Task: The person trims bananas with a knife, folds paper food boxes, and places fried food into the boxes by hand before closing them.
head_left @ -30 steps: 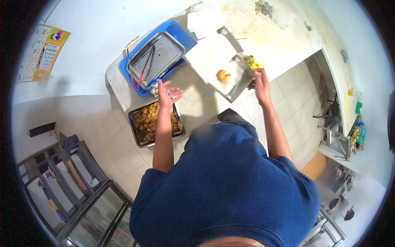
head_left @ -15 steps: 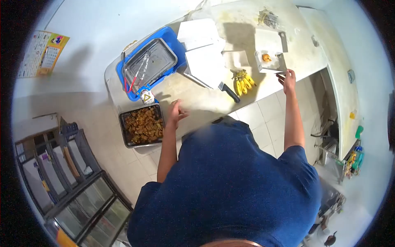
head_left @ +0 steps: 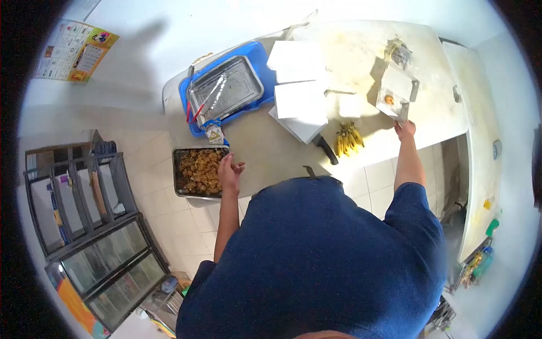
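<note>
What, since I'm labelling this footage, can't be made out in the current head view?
All in the head view:
Knife: blade hidden by the white boxes.
Right hand: grip on the open box too small to judge.
Left hand: overlaps the tray, hiding whether they touch.
Morsel in the open box: too small to identify.
Calendar: print too small.

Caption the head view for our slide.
Left hand by tray of cooked food, right hand at open carton, bananas between.

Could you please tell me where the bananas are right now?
In the head view, the bananas lie near the front edge of the table, with the knife just left and the right hand farther right.
</note>
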A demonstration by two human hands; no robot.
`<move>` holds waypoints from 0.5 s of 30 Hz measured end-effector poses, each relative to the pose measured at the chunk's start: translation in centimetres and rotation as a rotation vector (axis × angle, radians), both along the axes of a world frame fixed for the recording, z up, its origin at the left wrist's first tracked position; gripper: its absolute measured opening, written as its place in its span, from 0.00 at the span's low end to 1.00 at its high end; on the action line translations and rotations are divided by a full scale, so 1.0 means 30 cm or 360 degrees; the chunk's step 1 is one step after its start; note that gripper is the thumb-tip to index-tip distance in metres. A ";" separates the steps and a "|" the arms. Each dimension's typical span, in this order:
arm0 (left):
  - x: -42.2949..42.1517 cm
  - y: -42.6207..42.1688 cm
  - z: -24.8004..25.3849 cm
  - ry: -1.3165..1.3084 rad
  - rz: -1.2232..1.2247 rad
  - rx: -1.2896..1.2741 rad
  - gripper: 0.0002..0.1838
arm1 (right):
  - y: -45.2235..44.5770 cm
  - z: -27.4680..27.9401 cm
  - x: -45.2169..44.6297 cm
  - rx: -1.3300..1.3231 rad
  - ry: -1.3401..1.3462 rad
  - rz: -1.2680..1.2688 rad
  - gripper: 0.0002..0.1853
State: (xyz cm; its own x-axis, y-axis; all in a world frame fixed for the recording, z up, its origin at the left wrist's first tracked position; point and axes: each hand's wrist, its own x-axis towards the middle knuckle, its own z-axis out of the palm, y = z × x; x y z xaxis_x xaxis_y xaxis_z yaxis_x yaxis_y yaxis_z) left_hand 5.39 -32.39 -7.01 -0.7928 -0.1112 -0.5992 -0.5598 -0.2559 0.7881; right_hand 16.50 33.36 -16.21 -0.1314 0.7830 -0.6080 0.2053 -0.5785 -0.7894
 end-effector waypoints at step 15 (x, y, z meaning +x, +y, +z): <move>-0.215 0.250 -0.046 0.0063 -0.0698 -0.0334 0.17 | -0.103 -0.091 -0.130 0.0538 0.0045 -0.0195 0.27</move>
State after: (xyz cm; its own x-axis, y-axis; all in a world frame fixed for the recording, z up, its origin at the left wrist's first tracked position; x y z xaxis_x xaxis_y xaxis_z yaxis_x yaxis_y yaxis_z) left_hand -1.05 -24.91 -8.38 -0.8138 0.1232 -0.5680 -0.5478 0.1639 0.8204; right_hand 12.61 30.28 -18.93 -0.0373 0.9501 -0.3096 0.1260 -0.3028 -0.9447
